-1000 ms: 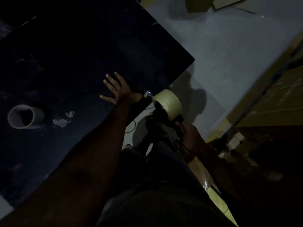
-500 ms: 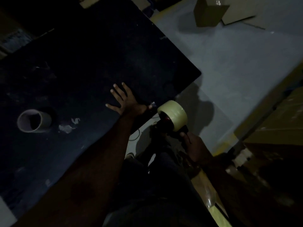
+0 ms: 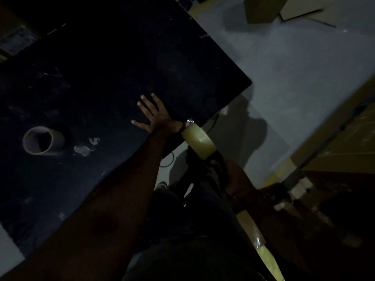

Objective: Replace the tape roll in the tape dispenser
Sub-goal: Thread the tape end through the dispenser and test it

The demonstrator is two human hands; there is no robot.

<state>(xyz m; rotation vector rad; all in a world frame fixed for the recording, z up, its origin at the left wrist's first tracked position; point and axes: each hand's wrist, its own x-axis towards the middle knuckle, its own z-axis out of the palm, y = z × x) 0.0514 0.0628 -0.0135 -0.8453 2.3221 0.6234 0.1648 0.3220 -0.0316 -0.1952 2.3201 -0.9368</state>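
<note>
dim overhead view. the left hand lies flat on the dark table near its edge, fingers spread, palm down, gripping nothing. just beside its thumb, off the table edge, sits the pale yellow tape roll, blurred, mounted on the dark tape dispenser. the right hand is below the roll, wrapped around the dispenser's handle; the fingers are too dark to tell how tightly they curl. a small shiny scrap shows at the table edge where thumb and roll meet. an empty cardboard core lies on its side on the table, well apart to the left, with pale scraps beside it. grey floor lies beyond.
</note>
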